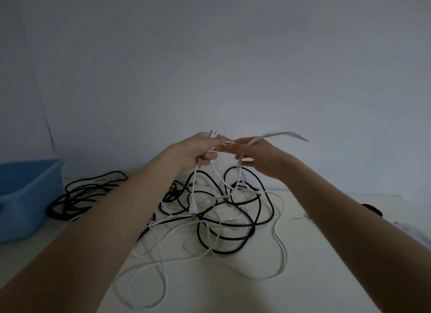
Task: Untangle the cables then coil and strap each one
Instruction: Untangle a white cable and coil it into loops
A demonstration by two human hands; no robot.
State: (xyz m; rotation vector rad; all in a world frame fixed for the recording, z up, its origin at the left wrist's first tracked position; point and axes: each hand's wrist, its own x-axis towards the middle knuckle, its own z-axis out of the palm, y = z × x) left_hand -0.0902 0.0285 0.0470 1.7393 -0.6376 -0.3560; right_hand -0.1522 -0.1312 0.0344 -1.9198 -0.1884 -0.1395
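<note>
- Head view: white cable [215,172] raised above the bench [314,254], gathered in the left hand [198,149] and running across to the right hand [254,154].
- Left grip: fingers curled round several white strands; short loop ends protruding above the fist, longer strands hanging down from it to the pile.
- Right grip: fingers partly bent, white strand passing through them; free length [284,135] sticking out to the right, blurred. Exact finger contact not discernible.
- White connector [193,206] hanging on a strand below the left hand, just above the pile.
- Remaining white cable spread in loose loops over the bench, toward the near edge and to the right.
- Black cable [233,224] lying in overlapping loops directly beneath both hands, crossed over and under the white strands.
- Second black bundle [79,193] lying left of the pile, beside the blue tub [25,196] at the left edge.
- Small dark object [373,209] at the far right of the bench, unidentifiable.
- Plain wall [210,56] behind the bench.
- Both forearms extended forward and converging, hands near each other at mid-frame, well above the bench surface.
</note>
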